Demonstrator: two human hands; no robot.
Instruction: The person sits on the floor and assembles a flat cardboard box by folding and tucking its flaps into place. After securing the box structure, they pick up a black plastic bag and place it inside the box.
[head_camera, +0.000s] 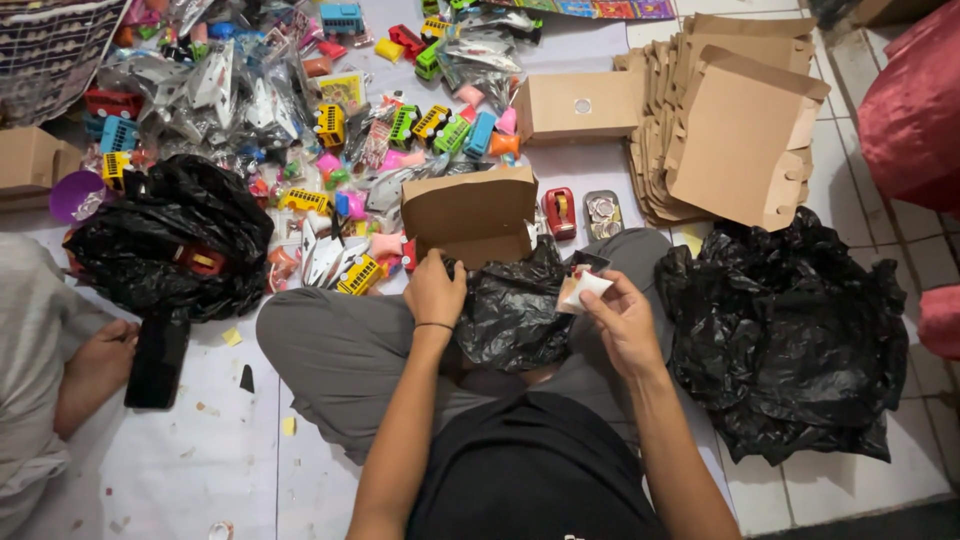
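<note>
I sit cross-legged on the floor in grey trousers. My left hand (434, 290) grips the lower edge of an open brown cardboard box (470, 215) that stands tilted in front of my knees. My right hand (620, 315) holds a small white and red packet (581, 286) between thumb and fingers. A crumpled black plastic bag (515, 310) lies in my lap between both hands.
Several small toy buses, cars and wrapped planes (330, 130) cover the floor ahead. Flat cardboard blanks (735, 130) are stacked at right beside a closed box (580, 105). Large black bags lie left (170, 240) and right (790, 330). Another person's hand (100, 350) rests near a black phone (157, 362).
</note>
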